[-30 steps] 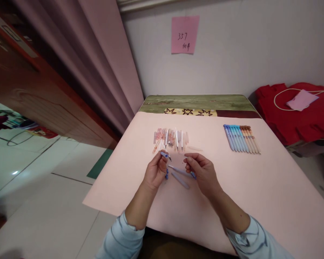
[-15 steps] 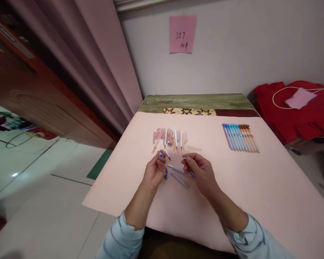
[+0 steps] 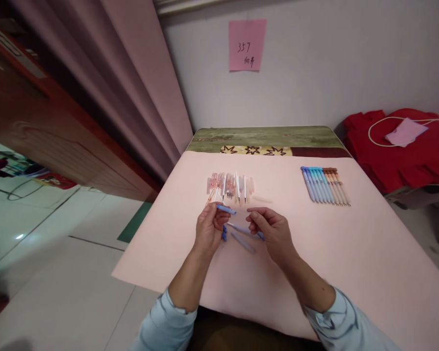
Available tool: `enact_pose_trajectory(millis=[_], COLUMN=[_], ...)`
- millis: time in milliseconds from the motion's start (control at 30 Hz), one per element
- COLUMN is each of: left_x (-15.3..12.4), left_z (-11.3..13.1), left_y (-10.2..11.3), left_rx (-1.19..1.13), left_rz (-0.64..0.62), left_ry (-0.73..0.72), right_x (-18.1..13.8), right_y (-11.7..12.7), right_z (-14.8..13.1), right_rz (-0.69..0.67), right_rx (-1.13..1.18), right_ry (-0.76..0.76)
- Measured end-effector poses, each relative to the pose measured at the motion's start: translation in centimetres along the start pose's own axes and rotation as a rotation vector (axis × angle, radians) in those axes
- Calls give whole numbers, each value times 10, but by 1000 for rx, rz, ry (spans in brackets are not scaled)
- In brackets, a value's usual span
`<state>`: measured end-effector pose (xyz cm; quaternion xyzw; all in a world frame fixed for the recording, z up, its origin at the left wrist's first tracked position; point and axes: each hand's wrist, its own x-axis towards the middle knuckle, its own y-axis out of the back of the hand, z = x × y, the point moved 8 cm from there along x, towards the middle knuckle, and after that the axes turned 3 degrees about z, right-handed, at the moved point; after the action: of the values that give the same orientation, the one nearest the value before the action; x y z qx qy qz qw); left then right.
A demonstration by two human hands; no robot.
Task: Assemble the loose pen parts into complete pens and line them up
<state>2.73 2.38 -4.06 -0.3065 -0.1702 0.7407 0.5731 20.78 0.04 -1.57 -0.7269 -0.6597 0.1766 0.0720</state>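
Between the thumb and fingers of my left hand [image 3: 209, 225] is a short blue pen barrel [image 3: 226, 209], its end pointing right toward my other hand. My right hand [image 3: 272, 228] is closed in a pinch a little to the right; whatever sits at its fingertips is too small to make out. On the table below and between my hands lie a pale blue pen part with a white tip [image 3: 237, 227] and a loose translucent barrel [image 3: 243, 242]. Small dark blue pieces [image 3: 224, 233] sit beside my left hand, which partly hides them.
Behind my hands lies a cluster of pink barrels [image 3: 215, 181] and white refills [image 3: 238, 187]. To the right is a row of blue and brown pens [image 3: 325, 185]. A red cloth [image 3: 384, 156] with a white cable stands beyond the table's right edge [image 3: 398, 234].
My left hand has turned the blue barrel from facing me end-on to lying sideways, pointing right. My right hand has stayed nearly still in its pinch.
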Motion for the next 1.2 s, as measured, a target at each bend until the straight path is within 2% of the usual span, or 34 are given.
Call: enact_pose_trajectory(millis=[133,567,1000,1200], left_x=[-1,-4,-6,-12], left_z=[1,2,-1,-2], left_y=[0,-3,-6,-15], left_rx=[38,97,105,161], left_rz=[-1,19,-14,-85], left_ry=[-22,-33,-26,0], right_x=[0,1,2,1], right_y=[2,-3,0,1], right_z=[-1,3,1,-4], right_rz=[11,-37,-9,20], right_rx=[-27,-25,-109,-141], right_ry=[31,0,67,113])
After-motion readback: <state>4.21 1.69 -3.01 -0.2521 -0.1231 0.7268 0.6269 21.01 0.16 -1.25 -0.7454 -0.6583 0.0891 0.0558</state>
